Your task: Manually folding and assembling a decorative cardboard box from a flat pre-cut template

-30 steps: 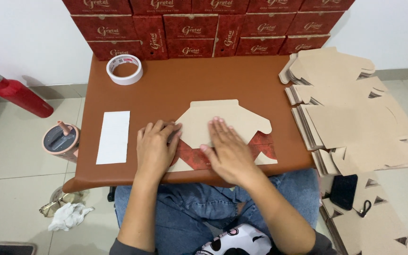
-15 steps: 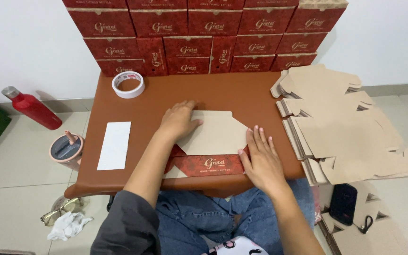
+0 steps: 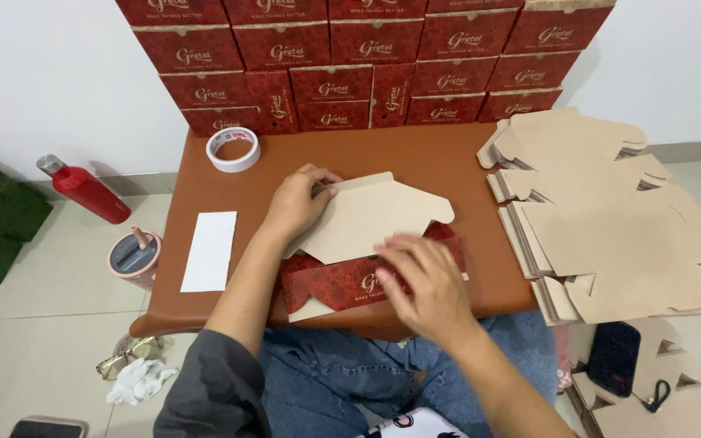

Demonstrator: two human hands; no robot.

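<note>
Box blank [image 3: 371, 223] lies flat on desk [image 3: 448, 162]. Left hand [image 3: 298, 203] fingers are curled, pinching its top flap edge; right hand [image 3: 423, 280] is spread, not gripping, over the red panel w/ palm down. Crease is best pressed firmly just ahead of fingertips.

One flat box blank [image 3: 371, 243] under both hands. One tape roll [image 3: 233, 149] just beyond the left hand [image 3: 298, 203]. One white paper slip [image 3: 209, 251], one pink cup [image 3: 134, 256], one red bottle [image 3: 83, 188] left of it. Stacked blanks [image 3: 610, 219] right of the right hand [image 3: 427, 284], uncountable.
</note>
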